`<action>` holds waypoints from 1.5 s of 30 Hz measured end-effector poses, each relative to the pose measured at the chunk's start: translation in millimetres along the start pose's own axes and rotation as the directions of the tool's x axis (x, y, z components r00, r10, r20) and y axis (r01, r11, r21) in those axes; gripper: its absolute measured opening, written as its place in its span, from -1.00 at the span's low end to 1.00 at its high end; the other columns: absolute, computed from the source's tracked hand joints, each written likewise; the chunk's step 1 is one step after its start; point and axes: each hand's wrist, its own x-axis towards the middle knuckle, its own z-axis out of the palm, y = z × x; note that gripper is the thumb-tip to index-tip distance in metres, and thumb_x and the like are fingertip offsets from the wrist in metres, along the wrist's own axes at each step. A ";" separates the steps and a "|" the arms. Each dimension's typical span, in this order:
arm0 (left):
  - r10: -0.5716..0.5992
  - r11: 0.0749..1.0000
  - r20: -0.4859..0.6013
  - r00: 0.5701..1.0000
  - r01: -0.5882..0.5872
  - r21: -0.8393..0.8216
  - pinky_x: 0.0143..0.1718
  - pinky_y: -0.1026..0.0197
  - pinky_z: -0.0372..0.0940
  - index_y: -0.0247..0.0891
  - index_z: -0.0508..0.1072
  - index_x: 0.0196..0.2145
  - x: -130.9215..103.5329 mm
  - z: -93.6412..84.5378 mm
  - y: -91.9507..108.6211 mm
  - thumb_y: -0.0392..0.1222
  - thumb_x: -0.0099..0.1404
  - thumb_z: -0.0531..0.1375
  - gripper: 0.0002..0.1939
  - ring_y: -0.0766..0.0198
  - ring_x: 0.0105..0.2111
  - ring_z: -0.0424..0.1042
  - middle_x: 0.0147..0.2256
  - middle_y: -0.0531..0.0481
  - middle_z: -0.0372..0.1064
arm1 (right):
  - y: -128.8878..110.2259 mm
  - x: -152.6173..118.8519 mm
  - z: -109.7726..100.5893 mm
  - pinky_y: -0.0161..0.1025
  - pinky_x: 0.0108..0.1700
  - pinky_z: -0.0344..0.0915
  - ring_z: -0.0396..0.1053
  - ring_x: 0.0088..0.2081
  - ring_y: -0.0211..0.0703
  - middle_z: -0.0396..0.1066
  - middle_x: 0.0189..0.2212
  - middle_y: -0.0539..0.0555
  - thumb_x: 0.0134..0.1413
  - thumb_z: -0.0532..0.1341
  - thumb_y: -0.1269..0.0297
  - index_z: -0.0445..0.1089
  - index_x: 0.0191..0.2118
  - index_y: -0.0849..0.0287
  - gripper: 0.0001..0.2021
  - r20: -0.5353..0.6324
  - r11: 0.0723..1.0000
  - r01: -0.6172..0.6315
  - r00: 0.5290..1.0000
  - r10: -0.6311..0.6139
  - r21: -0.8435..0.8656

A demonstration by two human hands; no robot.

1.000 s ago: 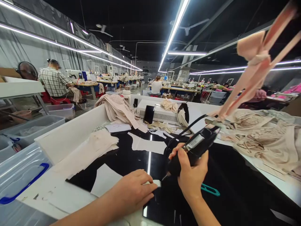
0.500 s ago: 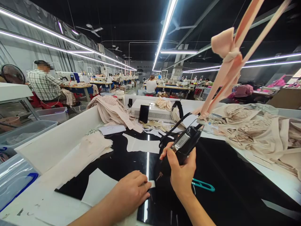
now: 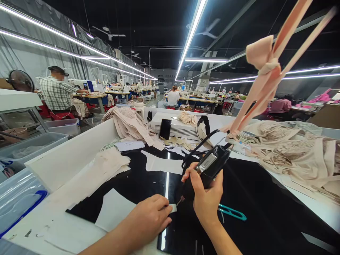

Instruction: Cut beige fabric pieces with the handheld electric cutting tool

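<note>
My right hand is wrapped round a black corded hot knife, whose thin metal tip points down and left. Knotted peach bands run up from the back of this tool. On the glossy black work surface, my left hand has its fingers together, pressing on a small white strip. The strip's free end pokes out past the fingertips, right by the tip; whether they touch I cannot tell. A white cut piece lies beside my left wrist. Just right of my right hand is a teal flat-handled tool.
Beige fabric pieces are stacked at the left, with another beige heap behind. Bundled beige strips cover the right side. A phone leans on a white vented box. Co-workers sit at sewing tables beyond the white side wall.
The view has shifted slightly, so everything sits a little further right and lower. The hot knife's tip and the strip's end look slightly closer together. Both hands keep their holds.
</note>
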 end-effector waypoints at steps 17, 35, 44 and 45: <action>-0.033 0.999 -0.058 0.998 0.031 -0.029 -0.12 0.15 0.49 -0.30 0.45 -0.01 -3.9 13.5 -1.9 -0.25 0.44 0.27 -0.81 0.14 -0.14 0.50 -0.14 -0.08 0.46 | 1.4 -0.3 2.7 -0.23 -0.41 0.42 0.43 -0.46 -0.26 0.48 -0.35 -0.10 0.19 0.38 0.27 0.30 -0.16 0.04 -0.76 0.012 0.999 0.007 1.000 -0.008 0.031; -0.016 1.000 -0.109 0.994 0.016 0.002 -0.14 0.17 0.45 -0.30 0.43 -0.03 -3.6 13.3 -1.6 -0.20 0.50 0.22 -0.84 0.14 -0.14 0.48 -0.18 -0.07 0.45 | -2.8 -8.8 -3.0 -0.19 -0.40 0.44 0.44 -0.46 -0.24 0.48 -0.35 -0.07 0.16 0.40 0.27 0.34 -0.14 0.04 -0.76 -0.006 0.999 -0.016 1.000 0.016 0.040; -0.036 0.999 -0.060 0.998 0.035 -0.011 -0.13 0.15 0.46 -0.29 0.44 -0.03 -4.3 14.1 -1.6 -0.21 0.45 0.27 -0.82 0.13 -0.14 0.47 -0.16 -0.06 0.44 | 0.3 -9.1 -2.2 -0.18 -0.40 0.47 0.44 -0.46 -0.22 0.49 -0.34 -0.07 0.15 0.42 0.26 0.34 -0.06 0.03 -0.69 -0.026 0.999 -0.002 1.000 0.003 0.034; -0.036 0.999 -0.059 0.998 0.035 -0.012 -0.13 0.15 0.46 -0.29 0.44 -0.03 -4.2 14.3 -1.4 -0.21 0.45 0.27 -0.81 0.12 -0.14 0.47 -0.16 -0.06 0.45 | 0.0 -9.2 -2.1 -0.18 -0.40 0.47 0.45 -0.45 -0.23 0.49 -0.33 -0.07 0.15 0.41 0.27 0.34 -0.08 0.03 -0.71 -0.022 0.999 0.000 1.000 0.001 0.035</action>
